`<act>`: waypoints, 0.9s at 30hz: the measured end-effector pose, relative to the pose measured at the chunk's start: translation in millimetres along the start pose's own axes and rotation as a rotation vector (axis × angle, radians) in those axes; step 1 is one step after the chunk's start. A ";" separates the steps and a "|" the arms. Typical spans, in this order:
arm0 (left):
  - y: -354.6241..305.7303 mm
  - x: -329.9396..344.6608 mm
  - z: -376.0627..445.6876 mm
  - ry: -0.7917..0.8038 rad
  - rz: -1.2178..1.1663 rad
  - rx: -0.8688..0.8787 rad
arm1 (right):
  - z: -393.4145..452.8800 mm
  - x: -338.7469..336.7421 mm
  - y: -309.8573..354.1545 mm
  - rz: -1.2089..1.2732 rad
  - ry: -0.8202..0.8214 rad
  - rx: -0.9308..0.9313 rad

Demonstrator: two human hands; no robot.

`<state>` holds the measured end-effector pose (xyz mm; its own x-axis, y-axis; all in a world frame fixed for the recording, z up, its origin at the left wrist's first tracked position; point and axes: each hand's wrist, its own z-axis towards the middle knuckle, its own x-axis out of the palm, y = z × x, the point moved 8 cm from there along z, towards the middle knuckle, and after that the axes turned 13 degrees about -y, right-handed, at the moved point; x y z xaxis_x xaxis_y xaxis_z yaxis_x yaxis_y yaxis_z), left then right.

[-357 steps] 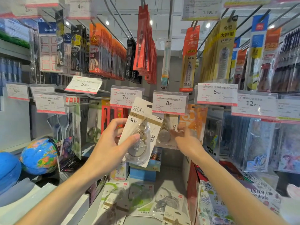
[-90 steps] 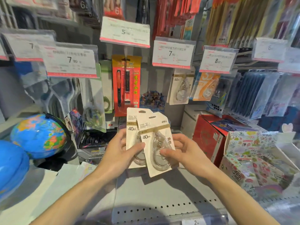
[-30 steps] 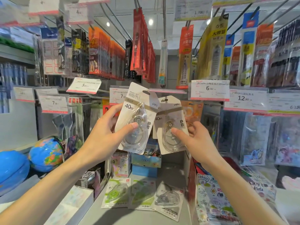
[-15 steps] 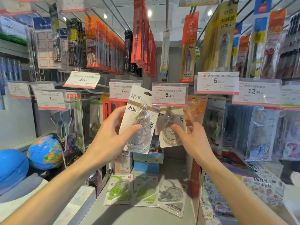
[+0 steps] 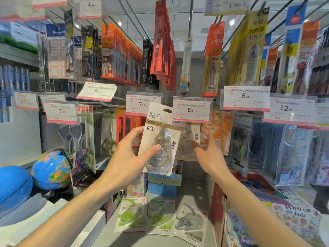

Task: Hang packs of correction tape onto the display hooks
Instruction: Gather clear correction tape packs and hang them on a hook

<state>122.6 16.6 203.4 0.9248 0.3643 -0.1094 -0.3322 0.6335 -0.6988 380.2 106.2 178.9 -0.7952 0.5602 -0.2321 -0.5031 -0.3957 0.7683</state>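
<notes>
Tape packs [image 5: 161, 217] lie flat on the shelf [image 5: 192, 193] nearest us, three in a row. Up above them, the left hand [image 5: 130, 157] pinches a 40m pack [image 5: 160, 139], thumb on its clear blister, tilted in front of the tags. Just beyond, the right hand [image 5: 210, 154] grips a second pack [image 5: 188, 139], its top tucked behind the 8.00 tag [image 5: 192, 109].

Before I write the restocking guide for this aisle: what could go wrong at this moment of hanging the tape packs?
The right hand works a pack under the 8.00 price tag, which hides the pack's top, so it may miss the hook and drop. The left hand pinches the spare pack by thumb and fingers only; a bump could knock it onto the packs lying on the shelf.
</notes>
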 end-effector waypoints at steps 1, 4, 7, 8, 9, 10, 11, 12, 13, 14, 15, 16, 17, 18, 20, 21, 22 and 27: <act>1.3 0.8 -1.4 0.001 -0.004 -0.005 | -1.0 -5.3 -1.8 0.002 0.001 0.010; 8.0 7.3 -9.2 0.017 -0.040 -0.046 | -10.5 -27.0 -2.0 0.021 -0.016 0.005; 11.0 21.1 -21.3 0.056 -0.079 -0.081 | -31.6 -46.7 1.6 0.073 -0.009 0.002; 10.8 26.6 -24.8 0.066 -0.094 -0.085 | -40.1 -49.6 3.3 0.115 0.024 0.001; 9.9 32.3 -27.9 0.074 -0.105 -0.084 | -49.5 -49.9 6.4 0.163 0.074 0.002; 8.0 37.8 -30.3 0.079 -0.110 -0.076 | -58.8 -49.0 9.7 0.210 0.126 0.009; 6.0 43.4 -32.4 0.086 -0.111 -0.066 | -67.1 -47.5 12.9 0.253 0.168 0.019; 4.4 49.3 -34.3 0.098 -0.113 -0.059 | -73.3 -46.7 15.4 0.285 0.193 0.024; 3.1 55.2 -36.0 0.111 -0.120 -0.057 | -77.7 -46.7 17.4 0.309 0.202 0.023; 2.0 60.4 -37.7 0.121 -0.130 -0.060 | -80.7 -47.0 19.0 0.326 0.206 0.022; 0.9 64.6 -39.2 0.133 -0.141 -0.063 | -83.1 -47.3 20.0 0.340 0.211 0.025; -0.3 68.3 -40.5 0.145 -0.151 -0.061 | -85.2 -47.9 20.9 0.350 0.218 0.030; -1.4 71.4 -41.4 0.158 -0.154 -0.057 | -87.0 -48.3 22.0 0.362 0.227 0.035; -2.5 73.7 -41.8 0.173 -0.150 -0.053 | -87.9 -49.4 22.5 0.374 0.236 0.039; -4.2 76.1 -40.8 0.199 -0.115 -0.044 | -88.2 -52.4 22.6 0.397 0.247 0.048; -5.2 75.2 -38.0 0.193 -0.082 -0.035 | -87.0 -55.3 22.3 0.402 0.246 0.048; -6.0 72.3 -33.1 0.170 -0.047 -0.030 | -84.9 -59.2 21.6 0.404 0.241 0.043; -24.2 50.1 7.1 0.005 -0.027 -0.041 | -73.1 -82.7 16.7 0.399 0.195 0.024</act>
<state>175.6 24.3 219.9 0.9344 0.3440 -0.0929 -0.2988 0.6144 -0.7302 412.9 0.0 167.3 -0.9757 0.2181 -0.0208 -0.1373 -0.5345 0.8340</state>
